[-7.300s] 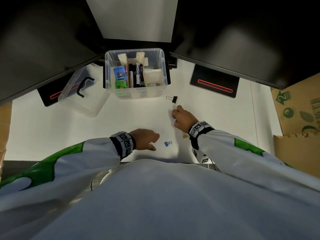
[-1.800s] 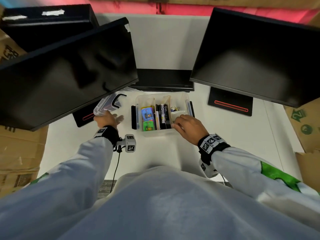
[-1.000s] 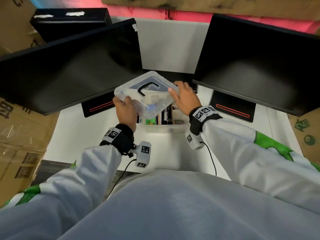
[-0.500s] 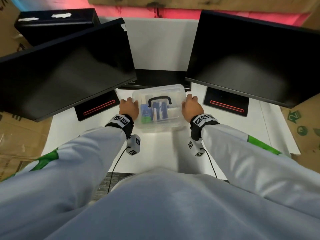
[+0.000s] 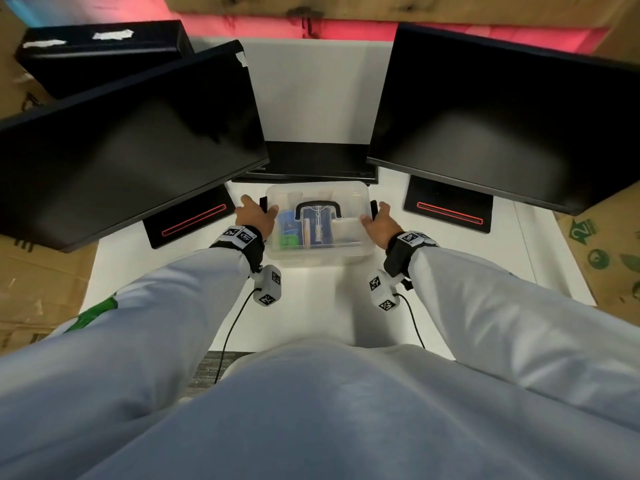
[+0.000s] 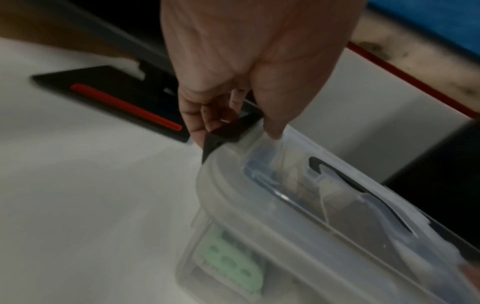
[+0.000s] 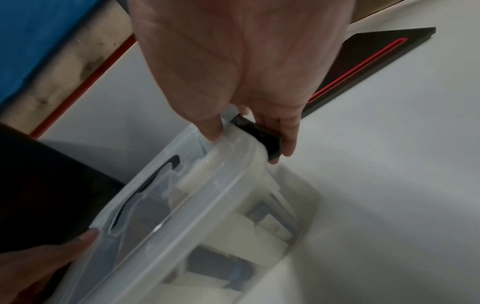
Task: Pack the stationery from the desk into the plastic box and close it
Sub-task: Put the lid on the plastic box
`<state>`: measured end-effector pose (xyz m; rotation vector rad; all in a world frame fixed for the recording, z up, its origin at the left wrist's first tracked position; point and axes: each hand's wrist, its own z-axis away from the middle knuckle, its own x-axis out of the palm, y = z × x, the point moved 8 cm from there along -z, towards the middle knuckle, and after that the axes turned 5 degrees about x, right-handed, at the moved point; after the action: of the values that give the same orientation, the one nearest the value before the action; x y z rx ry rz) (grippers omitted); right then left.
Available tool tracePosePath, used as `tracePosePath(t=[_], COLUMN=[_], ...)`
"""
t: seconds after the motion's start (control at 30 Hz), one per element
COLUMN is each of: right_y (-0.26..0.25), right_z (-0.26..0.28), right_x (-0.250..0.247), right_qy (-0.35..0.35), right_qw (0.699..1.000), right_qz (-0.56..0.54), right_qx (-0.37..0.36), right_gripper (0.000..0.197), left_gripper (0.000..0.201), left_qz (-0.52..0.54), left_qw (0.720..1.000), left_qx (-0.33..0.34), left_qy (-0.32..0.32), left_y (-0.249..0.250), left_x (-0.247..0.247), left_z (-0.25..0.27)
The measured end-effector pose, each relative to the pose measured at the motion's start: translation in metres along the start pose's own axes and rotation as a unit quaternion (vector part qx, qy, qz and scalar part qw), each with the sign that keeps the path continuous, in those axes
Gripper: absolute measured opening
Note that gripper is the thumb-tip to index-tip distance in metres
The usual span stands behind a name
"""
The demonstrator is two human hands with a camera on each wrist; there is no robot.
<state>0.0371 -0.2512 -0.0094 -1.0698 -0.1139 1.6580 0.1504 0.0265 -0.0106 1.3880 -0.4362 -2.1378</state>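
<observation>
The clear plastic box (image 5: pixel 322 249) stands on the white desk with its clear lid (image 5: pixel 349 197) on top, black carry handle (image 5: pixel 318 207) lying flat. Stationery shows through the plastic, including a green item (image 6: pixel 231 265) and pens. My left hand (image 5: pixel 258 211) grips the black left latch (image 6: pixel 228 131), fingers curled under it and thumb on the lid's rim. My right hand (image 5: pixel 375 218) grips the black right latch (image 7: pixel 262 136) the same way, thumb on the lid (image 7: pixel 182 205). Both latches stand out from the box sides.
Two black monitors (image 5: pixel 131 140) (image 5: pixel 502 112) overhang the desk, their stands (image 5: pixel 188 220) (image 5: pixel 448 209) flanking the box. A flat black device (image 5: pixel 311 161) lies just behind it. Cardboard boxes (image 5: pixel 609 244) border both desk sides. Wrist camera cables hang near the front edge.
Both hands carried the lid over the box and set it down. They then slid to the box's two sides, and their fingers now hook the black latches.
</observation>
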Motion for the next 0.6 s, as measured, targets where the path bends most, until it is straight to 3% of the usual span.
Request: tracePosePath(t=[0.1,0.27,0.47,0.6], right_y=[-0.012,-0.025,-0.035,-0.03], right_z=[-0.006,-0.003,0.004,0.002], right_x=[-0.008,-0.002,0.016,0.013], right_qy=[0.045,0.062,0.139,0.127], right_qw=[0.998,0.994,0.981,0.982], right_qz=[0.039,0.094,0.134,0.141], right_qx=[-0.012,0.002,0.022,0.01], right_gripper=[0.06,0.064,0.061,0.064], left_gripper=[0.073,0.086,0.1,0.096], left_qz=[-0.056,-0.004,-0.114,-0.102], left_qw=[0.998,0.998,0.993,0.994], left_qx=[0.021,0.023,0.011,0.027], left_qy=[-0.016,-0.055,-0.014,-0.034], left_y=[0.01,0.023,0.04,0.045], left_x=[0.0,0.015,0.025,0.025], left_z=[-0.001,0.005,0.017,0.013])
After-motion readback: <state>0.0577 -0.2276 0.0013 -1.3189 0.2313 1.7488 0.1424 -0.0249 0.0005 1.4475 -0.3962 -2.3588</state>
